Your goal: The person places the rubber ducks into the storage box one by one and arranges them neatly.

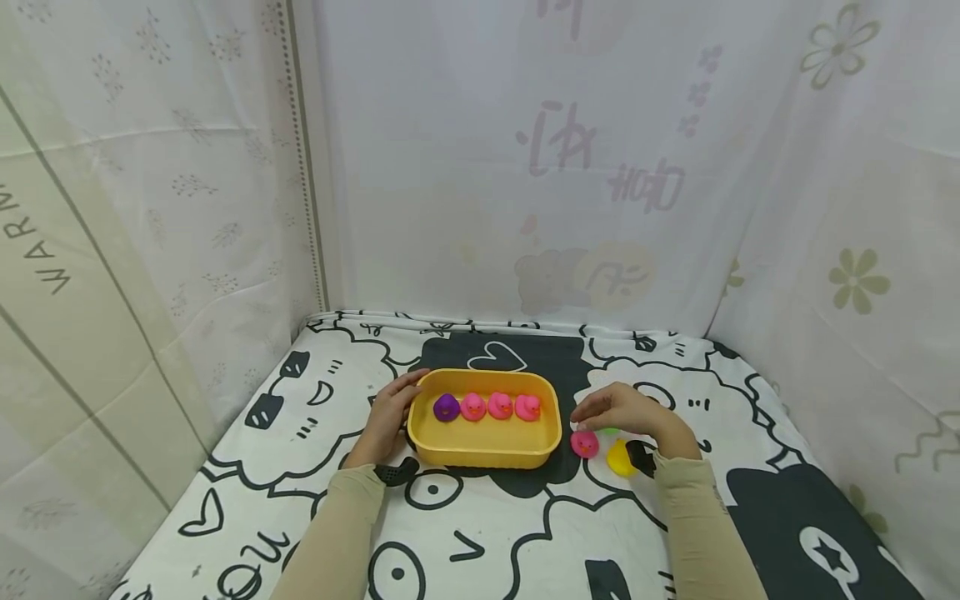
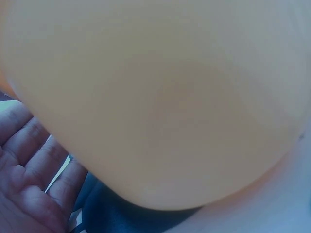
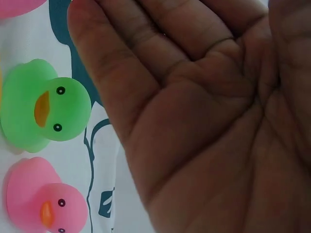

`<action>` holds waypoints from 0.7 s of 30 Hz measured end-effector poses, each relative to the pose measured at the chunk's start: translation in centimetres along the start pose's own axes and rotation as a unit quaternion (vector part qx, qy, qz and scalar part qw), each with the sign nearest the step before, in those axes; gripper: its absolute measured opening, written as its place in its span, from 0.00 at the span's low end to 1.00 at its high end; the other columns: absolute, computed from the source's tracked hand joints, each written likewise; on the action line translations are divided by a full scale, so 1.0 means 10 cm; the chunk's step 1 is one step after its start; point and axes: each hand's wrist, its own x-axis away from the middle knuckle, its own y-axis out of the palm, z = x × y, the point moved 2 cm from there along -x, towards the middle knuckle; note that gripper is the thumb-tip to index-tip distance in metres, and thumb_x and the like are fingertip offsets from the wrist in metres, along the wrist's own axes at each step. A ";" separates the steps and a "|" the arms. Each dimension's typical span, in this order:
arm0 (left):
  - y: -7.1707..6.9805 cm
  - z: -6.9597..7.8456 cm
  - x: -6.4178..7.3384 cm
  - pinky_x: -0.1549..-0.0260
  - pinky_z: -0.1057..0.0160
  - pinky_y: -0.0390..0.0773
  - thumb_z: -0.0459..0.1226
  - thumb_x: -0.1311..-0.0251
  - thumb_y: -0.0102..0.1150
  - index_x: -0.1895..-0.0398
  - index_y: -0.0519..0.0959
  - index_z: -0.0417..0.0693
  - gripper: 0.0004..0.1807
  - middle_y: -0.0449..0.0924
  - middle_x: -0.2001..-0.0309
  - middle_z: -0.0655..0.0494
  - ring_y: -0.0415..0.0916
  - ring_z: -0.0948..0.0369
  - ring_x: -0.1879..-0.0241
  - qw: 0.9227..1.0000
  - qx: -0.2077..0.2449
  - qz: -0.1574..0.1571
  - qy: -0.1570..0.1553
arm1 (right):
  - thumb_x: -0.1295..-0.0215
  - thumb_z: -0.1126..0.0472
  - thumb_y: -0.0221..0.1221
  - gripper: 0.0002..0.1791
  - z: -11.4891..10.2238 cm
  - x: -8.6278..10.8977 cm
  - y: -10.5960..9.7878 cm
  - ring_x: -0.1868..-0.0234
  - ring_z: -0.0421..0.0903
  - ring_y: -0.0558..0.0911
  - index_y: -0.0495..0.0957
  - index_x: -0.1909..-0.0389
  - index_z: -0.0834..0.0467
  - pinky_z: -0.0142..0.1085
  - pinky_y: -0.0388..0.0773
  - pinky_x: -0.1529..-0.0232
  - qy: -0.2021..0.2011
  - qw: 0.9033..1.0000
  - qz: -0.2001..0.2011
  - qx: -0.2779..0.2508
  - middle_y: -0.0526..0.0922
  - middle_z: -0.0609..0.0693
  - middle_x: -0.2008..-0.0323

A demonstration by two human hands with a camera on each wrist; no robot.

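Note:
A yellow rectangular tub [image 1: 480, 458] holds a row of toy ducks: a purple duck [image 1: 446, 407] at the left, then pink ducks [image 1: 500, 406]. My left hand [image 1: 390, 417] rests against the tub's left side, its fingers fairly straight along the wall [image 2: 160, 121]. My right hand [image 1: 618, 410] hovers right of the tub with a bare palm, fingers extended, just above a deep pink duck [image 1: 585, 444]. Beside that palm lie a green duck [image 3: 46, 107] and a light pink duck [image 3: 46, 196]. A yellow duck [image 1: 621, 458] is partly covered by the right wrist strap.
A black-and-white cartoon-print cloth [image 1: 480, 533] covers the table. Pale printed curtains [image 1: 480, 167] hang behind it and on both sides. Dark straps [image 1: 397, 472] circle both wrists.

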 end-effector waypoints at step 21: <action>0.00 0.01 0.02 0.46 0.65 0.79 0.41 0.28 0.52 0.33 0.76 0.52 0.21 0.73 0.33 0.51 0.74 0.54 0.37 1.000 0.000 -0.003 0.005 | 0.38 0.60 0.69 0.13 -0.02 0.04 0.01 0.55 0.47 0.85 0.87 0.54 0.58 0.45 0.83 0.48 0.055 0.997 -0.002 0.049 0.88 0.50 0.58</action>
